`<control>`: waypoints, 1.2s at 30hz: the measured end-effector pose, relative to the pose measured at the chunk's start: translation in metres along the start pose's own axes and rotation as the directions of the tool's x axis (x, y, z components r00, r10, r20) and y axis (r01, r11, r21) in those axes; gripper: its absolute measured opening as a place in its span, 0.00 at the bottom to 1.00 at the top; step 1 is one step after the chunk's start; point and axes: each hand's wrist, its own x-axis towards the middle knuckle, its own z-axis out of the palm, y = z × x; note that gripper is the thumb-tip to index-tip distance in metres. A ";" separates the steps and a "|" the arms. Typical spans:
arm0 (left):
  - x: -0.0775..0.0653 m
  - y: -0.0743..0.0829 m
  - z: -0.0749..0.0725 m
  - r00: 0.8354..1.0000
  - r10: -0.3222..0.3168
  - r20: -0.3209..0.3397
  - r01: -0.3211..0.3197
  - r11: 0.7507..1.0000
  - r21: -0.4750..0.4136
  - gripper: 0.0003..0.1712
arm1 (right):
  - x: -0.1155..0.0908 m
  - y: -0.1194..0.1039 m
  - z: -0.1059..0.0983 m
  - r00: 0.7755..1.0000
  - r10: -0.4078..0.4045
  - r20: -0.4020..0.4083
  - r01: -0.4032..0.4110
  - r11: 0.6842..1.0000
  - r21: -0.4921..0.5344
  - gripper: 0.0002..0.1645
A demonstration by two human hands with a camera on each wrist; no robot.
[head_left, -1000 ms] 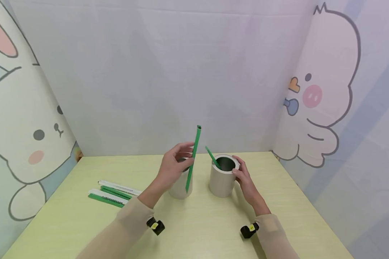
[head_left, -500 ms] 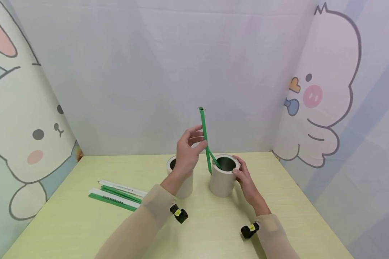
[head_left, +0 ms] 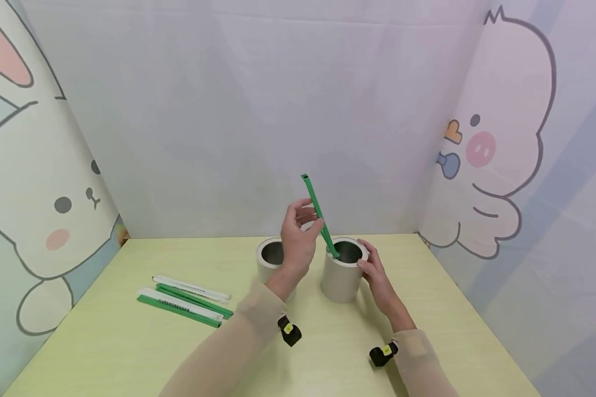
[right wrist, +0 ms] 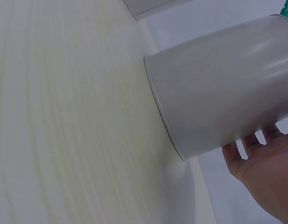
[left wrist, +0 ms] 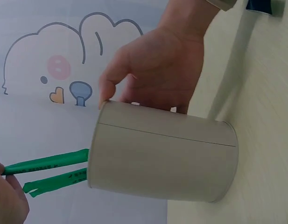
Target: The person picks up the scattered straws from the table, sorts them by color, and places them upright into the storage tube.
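My left hand [head_left: 299, 242] pinches a green wrapped straw [head_left: 313, 196] between thumb and fingers. The straw leans, and its lower end is inside the mouth of the right-hand grey can [head_left: 339, 284]. A second green wrapped straw [left wrist: 57, 181] stands in that can beside it, as the left wrist view shows; the head view has the two overlapping. The can is upright on the table, and my right hand [head_left: 374, 270] grips its right side, thumb at the rim. Another grey can [head_left: 267, 270] stands to the left, partly hidden behind my left hand.
Several wrapped straws lie side by side at the left of the table [head_left: 119, 353]: a white one [head_left: 191, 288], a green one [head_left: 193, 300] and a white-and-green pair [head_left: 179, 310]. A pale cloth backdrop [head_left: 228, 121] rises behind the table, with cartoon-printed sides.
My left hand has carried the green straw rightward from in front of the left can, raised it, then lowered its end into the right can. My right hand has stayed on the can.
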 end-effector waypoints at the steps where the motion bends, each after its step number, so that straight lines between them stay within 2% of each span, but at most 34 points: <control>1: -0.001 -0.003 0.000 1.000 -0.004 -0.002 0.004 1.000 0.006 0.27 | 0.000 0.000 0.000 1.000 0.001 0.000 -0.001 1.000 -0.001 0.35; 6: -0.002 -0.012 0.000 0.999 -0.002 -0.032 0.001 1.000 -0.029 0.28 | 0.000 0.000 0.000 1.000 -0.005 0.002 0.005 1.000 0.002 0.35; 16: -0.002 -0.014 0.004 0.997 0.024 -0.076 -0.029 0.997 -0.072 0.29 | -0.001 0.001 0.000 1.000 0.000 -0.002 0.000 1.000 0.006 0.35; 23: -0.003 -0.022 0.003 0.998 -0.005 -0.057 0.004 1.000 -0.025 0.26 | 0.000 0.000 0.001 1.000 0.000 -0.001 0.000 1.000 0.004 0.35; 31: -0.007 -0.029 -0.001 0.998 -0.042 -0.048 0.043 0.999 0.018 0.28 | 0.000 0.000 0.000 1.000 -0.005 0.002 0.005 1.000 0.000 0.35; 36: -0.003 -0.025 -0.008 1.000 -0.024 0.007 0.024 1.000 0.015 0.30 | 0.000 0.000 0.000 1.000 -0.007 0.004 0.007 1.000 0.003 0.35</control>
